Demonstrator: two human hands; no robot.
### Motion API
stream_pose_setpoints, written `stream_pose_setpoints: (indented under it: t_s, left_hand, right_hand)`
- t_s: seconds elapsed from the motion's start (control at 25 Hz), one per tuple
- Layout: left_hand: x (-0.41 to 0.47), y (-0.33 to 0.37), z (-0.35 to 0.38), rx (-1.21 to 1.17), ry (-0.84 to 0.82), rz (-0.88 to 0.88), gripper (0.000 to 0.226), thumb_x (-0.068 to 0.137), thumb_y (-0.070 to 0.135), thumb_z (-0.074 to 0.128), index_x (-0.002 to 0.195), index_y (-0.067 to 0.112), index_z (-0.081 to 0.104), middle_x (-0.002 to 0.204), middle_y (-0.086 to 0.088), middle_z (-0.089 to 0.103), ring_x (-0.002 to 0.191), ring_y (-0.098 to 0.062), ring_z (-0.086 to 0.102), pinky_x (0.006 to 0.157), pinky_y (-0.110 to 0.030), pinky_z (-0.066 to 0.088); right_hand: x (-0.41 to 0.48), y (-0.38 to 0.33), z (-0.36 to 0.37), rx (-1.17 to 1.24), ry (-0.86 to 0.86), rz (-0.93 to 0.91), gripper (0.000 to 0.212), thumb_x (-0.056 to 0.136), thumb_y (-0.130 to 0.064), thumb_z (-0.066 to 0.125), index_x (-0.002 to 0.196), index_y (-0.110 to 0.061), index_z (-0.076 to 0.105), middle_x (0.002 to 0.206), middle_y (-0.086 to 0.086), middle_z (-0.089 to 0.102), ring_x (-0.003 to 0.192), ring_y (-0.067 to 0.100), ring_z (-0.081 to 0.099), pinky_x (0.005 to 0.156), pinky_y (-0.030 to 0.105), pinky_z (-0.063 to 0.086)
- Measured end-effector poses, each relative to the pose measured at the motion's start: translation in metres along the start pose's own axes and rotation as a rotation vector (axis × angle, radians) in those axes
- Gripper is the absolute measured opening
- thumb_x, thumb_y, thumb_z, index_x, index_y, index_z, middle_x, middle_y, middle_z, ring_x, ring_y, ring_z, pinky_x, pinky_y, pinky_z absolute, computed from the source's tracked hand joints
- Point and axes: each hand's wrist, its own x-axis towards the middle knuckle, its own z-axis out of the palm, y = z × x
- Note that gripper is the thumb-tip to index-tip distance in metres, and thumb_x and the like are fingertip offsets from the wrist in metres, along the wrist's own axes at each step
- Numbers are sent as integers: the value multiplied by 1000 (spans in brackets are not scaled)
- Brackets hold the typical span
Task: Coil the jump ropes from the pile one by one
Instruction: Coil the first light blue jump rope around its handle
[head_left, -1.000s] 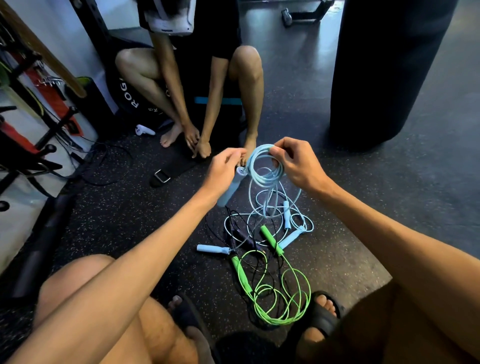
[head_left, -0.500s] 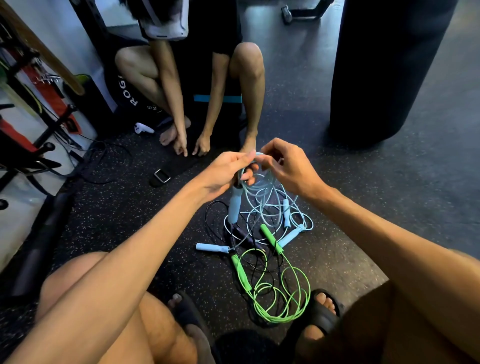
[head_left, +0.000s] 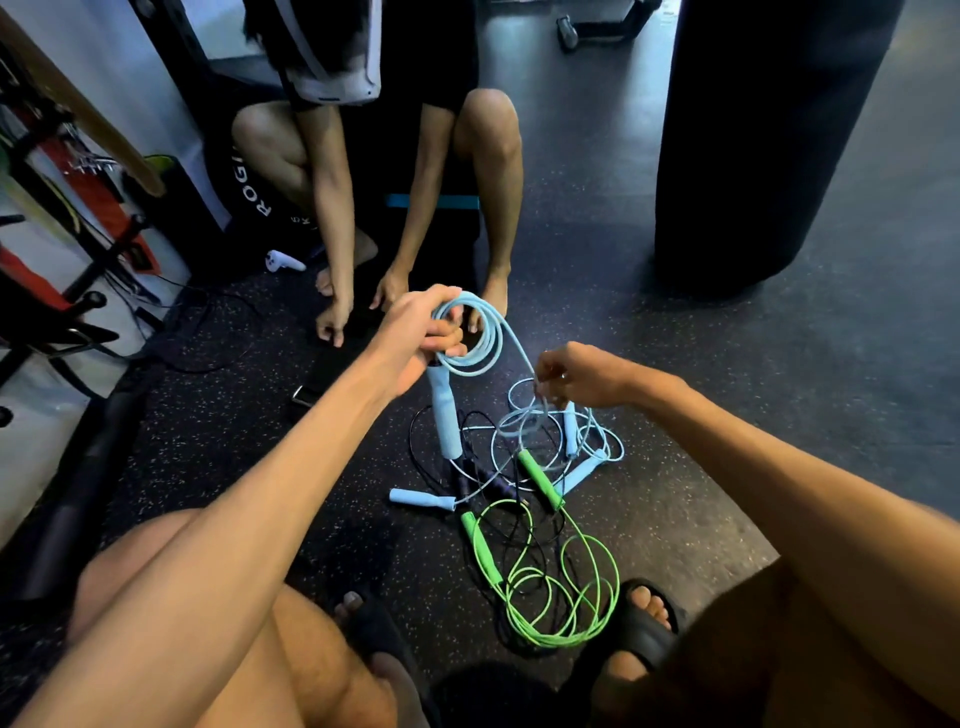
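Note:
My left hand (head_left: 423, 332) grips the coiled loops of a light blue jump rope (head_left: 485, 338) together with its handle (head_left: 444, 415), which hangs straight down. My right hand (head_left: 576, 376) is lower and to the right, pinching the free strand of the same rope where it runs down into the pile (head_left: 524, 467) on the floor. The pile holds more light blue rope and handles, a thin black rope and a green jump rope (head_left: 550, 582) with two green handles, all tangled.
A person sits facing me just beyond the pile, hands (head_left: 332, 322) near the floor. A black punching bag (head_left: 769, 135) stands at the right. A rack with gear (head_left: 62, 218) lines the left. My sandalled feet (head_left: 644, 618) flank the green rope.
My hands have parted: the left kept the coil and lifted slightly, while the right let go of the coil and moved down and right along the loose strand. The seated person's hands shifted.

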Motion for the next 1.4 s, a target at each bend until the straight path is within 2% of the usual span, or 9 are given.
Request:
stream_pose_setpoints:
  t_s: [0.12,0.28,0.52,0.68,0.84,1.0,1.12,1.28,1.4]
  left_hand:
    - [2,-2,-6,46,107,33,42,98,30,54,62,15,39,40,9,18,34,-6,17,46,-23,29]
    - [10,-9,-23,-30,356,62,43,100,26,51,61,18,34,39,10,21,32,-5,19,39,-22,26]
    - [14,-6,-67,-131,813,19,38,95,22,53,60,11,43,32,6,36,23,-6,27,37,-23,36]
    - [16,-14,-63,-202,507,-67,41,100,25,47,62,14,36,36,7,20,25,-6,19,37,-18,32]
    - [10,-16,-34,-58,222,-64,43,101,32,48,63,15,40,39,8,18,32,-6,17,43,-22,33]
    - [0,-22,0,24,39,-68,42,103,33,42,68,9,46,44,6,20,36,-7,18,47,-24,39]
    - [-7,-20,11,30,-35,-113,41,105,26,33,72,7,48,45,6,24,39,-9,20,54,-27,37]
    - [-15,-13,12,119,-123,-121,36,104,23,35,77,5,52,45,6,32,41,-8,23,60,-28,29]
    - [-17,-9,11,169,-184,-160,36,103,24,38,82,2,57,48,4,29,42,-9,23,61,-27,34]
  right_hand:
    - [0,-2,-2,-35,-3,25,22,94,-28,63,73,-27,56,65,-12,57,58,1,52,57,22,40]
    - [-6,0,-2,-109,-83,83,31,98,-30,55,68,-23,62,61,-5,55,56,9,47,52,18,36]
    - [-15,31,0,-9,-42,496,26,92,3,41,87,14,64,67,24,68,56,32,70,59,45,62]
    - [-19,31,-3,-139,52,486,17,87,4,47,87,10,63,88,27,70,78,38,72,68,40,60]
    - [-5,13,2,31,206,125,45,94,-14,58,136,-5,46,130,19,58,118,31,57,99,38,47]
    - [0,-22,5,438,245,-128,44,99,-23,54,139,-9,45,132,10,58,118,18,59,103,31,46]
    - [-1,-29,7,385,333,-155,41,97,-27,57,132,-7,50,126,9,59,114,19,59,100,29,47]
    - [-5,-27,-1,312,364,-246,37,92,-25,66,122,-6,55,117,10,59,107,15,56,90,5,39]
    - [-8,-28,-8,591,115,-213,32,94,-13,63,123,-4,56,113,16,68,98,16,61,88,27,51]
